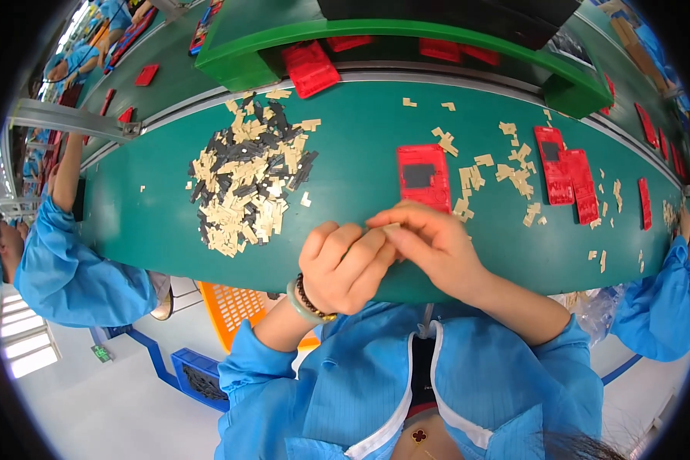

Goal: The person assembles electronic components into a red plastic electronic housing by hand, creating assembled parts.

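Observation:
My left hand [343,264] and my right hand [437,247] meet above the table's near edge, both with closed fingers. A sliver of a small cream piece [392,227] shows between the right thumb and forefinger. The left fingers curl beside it, and whatever they grip is hidden. Just beyond my right hand lies a red plastic housing [424,178] with a dark rectangular patch. To the left spreads a heap of flat cream and black pieces [245,180], many of them L-shaped. Loose cream pieces [516,175] are scattered right of the red housing.
More red housings [566,172] lie at the right, and one [311,69] leans by a green shelf [238,55] at the back. Co-workers in blue sleeves [84,264] sit on both sides. An orange basket [232,307] and a blue bin [199,377] stand below the table.

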The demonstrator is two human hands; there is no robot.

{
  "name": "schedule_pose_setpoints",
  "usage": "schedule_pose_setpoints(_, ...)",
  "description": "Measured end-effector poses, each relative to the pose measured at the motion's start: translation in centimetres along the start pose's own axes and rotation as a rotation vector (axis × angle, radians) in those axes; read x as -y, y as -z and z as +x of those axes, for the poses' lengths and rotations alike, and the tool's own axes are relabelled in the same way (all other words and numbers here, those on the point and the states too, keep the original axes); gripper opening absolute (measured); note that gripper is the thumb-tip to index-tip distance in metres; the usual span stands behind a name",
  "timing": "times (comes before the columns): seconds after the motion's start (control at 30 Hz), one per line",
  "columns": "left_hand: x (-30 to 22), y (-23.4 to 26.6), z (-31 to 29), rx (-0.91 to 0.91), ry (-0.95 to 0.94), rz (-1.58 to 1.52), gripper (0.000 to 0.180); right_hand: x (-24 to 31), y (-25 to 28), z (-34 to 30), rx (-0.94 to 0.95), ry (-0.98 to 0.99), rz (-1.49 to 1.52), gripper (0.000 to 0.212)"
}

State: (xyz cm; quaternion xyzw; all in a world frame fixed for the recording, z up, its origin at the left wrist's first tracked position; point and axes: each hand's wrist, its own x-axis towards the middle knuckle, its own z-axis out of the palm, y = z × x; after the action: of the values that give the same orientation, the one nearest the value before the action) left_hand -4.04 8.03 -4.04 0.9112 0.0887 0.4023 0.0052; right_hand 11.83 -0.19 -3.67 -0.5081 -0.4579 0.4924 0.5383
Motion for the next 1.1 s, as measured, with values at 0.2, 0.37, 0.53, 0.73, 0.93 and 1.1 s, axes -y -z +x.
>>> schedule_pose_setpoints(0.2, -1.0, -0.2, 3.8, -0.085, 0.447, -0.38, 0.021, 3.0, 3.5, 1.0, -0.014, 0.189, -0.277, 0.01)
schedule_pose_setpoints(0.37, -0.3, -0.5, 2.9, 0.279, 0.813, -0.872, 0.014, 3.4, 4.7, 1.3, 0.012, 0.243, -0.4, 0.014)
schedule_pose_setpoints(0.53, 0.3, -0.3, 2.3, 0.208, 1.181, -1.492, 0.008, 2.9, 4.2, 1.0, -0.19, 0.69, -1.024, 0.024)
schedule_pose_setpoints(0.73, -0.4, -0.4, 2.7, 0.195, 0.671, -0.782, 0.012, 1.6, 3.3, 0.0, -0.168, 0.541, -0.774, 0.018)
schedule_pose_setpoints(0.93, -0.6, -1.3, 2.4, 0.079, -0.089, -0.437, 0.02, 2.5, 6.8, -2.0, -0.225, 0.095, -0.698, 0.006)
schedule_pose_setpoints(1.1, 1.2, -2.8, 2.3, 0.111, -0.141, -0.41, 0.021, 1.3, 9.8, -2.7, -0.439, 0.221, -0.832, 0.02)
